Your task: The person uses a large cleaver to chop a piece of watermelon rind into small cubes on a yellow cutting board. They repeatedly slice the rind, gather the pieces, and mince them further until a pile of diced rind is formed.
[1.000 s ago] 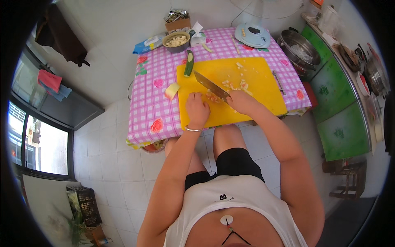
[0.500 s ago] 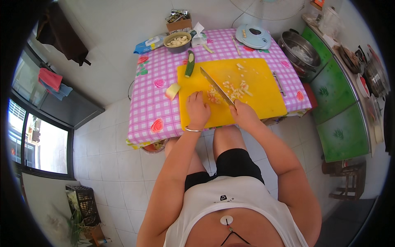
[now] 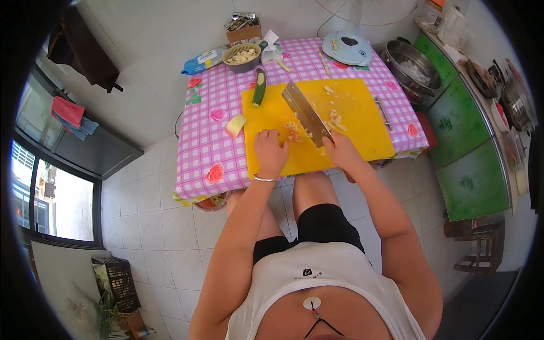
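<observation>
My right hand (image 3: 342, 152) grips the handle of a cleaver (image 3: 305, 113). Its broad blade is tilted over the yellow cutting board (image 3: 371, 136), pointing far left, with small bits on its face. Pale and pinkish chopped pieces (image 3: 292, 132) lie left of the blade, and more chopped pieces (image 3: 336, 120) lie to its right; the blade hides part of the board between. Palm down on the board's near left, my left hand (image 3: 271, 152) has its fingers stretched out and holds nothing. A partly peeled cucumber (image 3: 259, 90) rests across the board's far left edge. Beside the left edge sits a pale chunk (image 3: 236, 125).
Along the table's far side are a bowl of peeled cloves (image 3: 242, 57), a blue packet (image 3: 203, 62), a cardboard box (image 3: 245, 34) and a light-blue lidded appliance (image 3: 347, 50). A peeler-like metal tool (image 3: 383, 114) lies right of the board. Large metal pots (image 3: 412, 68) stand beyond the right edge.
The cleaver has turned from nearly edge-on to show its broad face, and its tip has shifted right. Some chopped pieces are now behind the blade. My left hand has barely moved.
</observation>
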The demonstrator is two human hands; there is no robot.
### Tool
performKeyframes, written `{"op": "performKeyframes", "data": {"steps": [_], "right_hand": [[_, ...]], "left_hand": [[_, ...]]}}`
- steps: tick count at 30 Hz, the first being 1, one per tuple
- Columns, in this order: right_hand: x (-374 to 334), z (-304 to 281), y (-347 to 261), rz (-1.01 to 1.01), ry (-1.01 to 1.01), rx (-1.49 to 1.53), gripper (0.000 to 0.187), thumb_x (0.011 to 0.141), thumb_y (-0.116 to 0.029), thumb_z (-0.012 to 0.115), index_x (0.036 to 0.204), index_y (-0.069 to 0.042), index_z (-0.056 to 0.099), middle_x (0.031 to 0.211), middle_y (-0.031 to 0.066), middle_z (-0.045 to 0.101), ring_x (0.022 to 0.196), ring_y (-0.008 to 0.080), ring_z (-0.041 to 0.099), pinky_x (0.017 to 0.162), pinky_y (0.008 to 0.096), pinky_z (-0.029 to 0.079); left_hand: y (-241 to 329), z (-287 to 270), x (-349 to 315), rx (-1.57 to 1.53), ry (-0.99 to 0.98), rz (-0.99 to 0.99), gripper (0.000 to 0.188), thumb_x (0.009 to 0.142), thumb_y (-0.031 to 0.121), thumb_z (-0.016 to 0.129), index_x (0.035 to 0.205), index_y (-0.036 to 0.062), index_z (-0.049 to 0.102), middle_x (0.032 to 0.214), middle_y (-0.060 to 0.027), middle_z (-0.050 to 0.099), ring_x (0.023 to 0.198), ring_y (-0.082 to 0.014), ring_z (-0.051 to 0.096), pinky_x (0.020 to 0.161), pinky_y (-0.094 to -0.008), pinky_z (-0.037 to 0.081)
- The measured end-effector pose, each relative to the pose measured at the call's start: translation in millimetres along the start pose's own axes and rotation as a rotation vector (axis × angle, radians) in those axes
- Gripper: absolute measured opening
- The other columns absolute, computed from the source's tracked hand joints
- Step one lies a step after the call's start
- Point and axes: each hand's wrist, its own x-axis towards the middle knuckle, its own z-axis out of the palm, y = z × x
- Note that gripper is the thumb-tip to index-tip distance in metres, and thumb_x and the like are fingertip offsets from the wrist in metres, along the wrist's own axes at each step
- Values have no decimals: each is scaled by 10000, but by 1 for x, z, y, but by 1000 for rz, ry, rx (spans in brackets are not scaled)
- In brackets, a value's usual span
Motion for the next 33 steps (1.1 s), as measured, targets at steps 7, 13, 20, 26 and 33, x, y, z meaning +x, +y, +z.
{"op": "performKeyframes", "data": {"steps": [7,13,20,26,33], "right_hand": [[12,-1,3,78,-85,34,323,969,-265,560,939,54,592,829,291,648,777,447,643,692,480,506],[2,-20,8,207,-56,459,291,984,-243,589,814,-16,523,654,114,579,469,175,546,454,353,447],[-6,-67,28,450,254,1051,158,976,-214,594,944,-80,517,636,29,539,466,147,524,436,327,466],[-27,-92,84,583,296,949,121,948,-181,604,980,-85,537,659,23,546,480,148,535,435,326,469],[6,-124,74,383,249,323,134,916,-157,616,932,-27,586,691,116,612,538,215,618,482,372,507]], "left_hand": [[-4,2,0,-20,-69,19,205,736,157,745,907,54,698,909,-128,655,911,-329,592,808,-454,464],[-5,2,2,-30,-68,51,200,731,145,738,905,53,702,898,-132,658,896,-338,600,787,-459,473],[-7,2,4,-85,-57,68,174,719,118,731,869,43,687,877,-145,652,871,-353,601,766,-470,477],[-5,5,5,-73,-49,97,164,720,89,732,868,39,682,833,-127,648,820,-334,599,750,-442,483],[-6,5,5,-61,-63,104,148,731,83,719,868,43,677,811,-126,633,808,-334,595,743,-449,478]]}}
